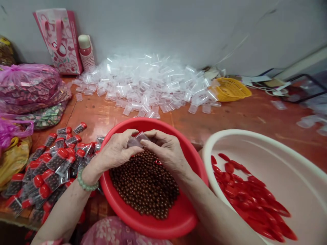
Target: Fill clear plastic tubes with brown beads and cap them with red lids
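Observation:
Over the red basin (120, 124), my left hand (116, 148) pinches a small clear plastic container (133, 142) between thumb and fingers. My right hand (166, 146) grips a second clear container (143, 136), which touches or overlaps the first. Neither looks filled, though fingers cover part of each. Below both hands, the basin holds a heap of shiny brown balls (145, 183). A small red piece (158, 162) lies among them, partly behind my right hand. A green bead bracelet (87, 185) circles my left wrist.
Filled containers with red caps (58, 158) are piled at left. Clear containers (153, 85) heap along the wall, beside a yellow basket (231, 89). A white tub (293, 153) at right holds red caps (242, 190). Pink plastic bags (28, 85), a gift bag (58, 41) and a flask (86, 51) stand back left.

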Demonstrator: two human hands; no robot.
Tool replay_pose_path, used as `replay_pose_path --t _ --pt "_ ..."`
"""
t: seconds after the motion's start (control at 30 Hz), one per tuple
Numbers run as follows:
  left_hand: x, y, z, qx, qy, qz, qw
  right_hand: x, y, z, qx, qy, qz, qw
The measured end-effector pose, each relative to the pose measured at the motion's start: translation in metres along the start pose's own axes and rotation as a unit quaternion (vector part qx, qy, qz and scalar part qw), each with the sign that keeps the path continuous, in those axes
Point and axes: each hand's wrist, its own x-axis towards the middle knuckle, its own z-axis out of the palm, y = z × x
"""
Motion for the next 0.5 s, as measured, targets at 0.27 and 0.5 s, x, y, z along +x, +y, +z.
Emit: replay_pose_path --t 0.27,0.5 --pt "-0.01 -0.011 -0.007 0.15 -0.072 -0.004 0.986 0.019 0.018 -0.047 -0.378 0.07 -0.068 0.921" --pt "-0.01 -0.023 0.01 0.402 -0.142 0.012 0.905 0.019 0.029 -0.022 -0.705 -0.298 0.015 0.644"
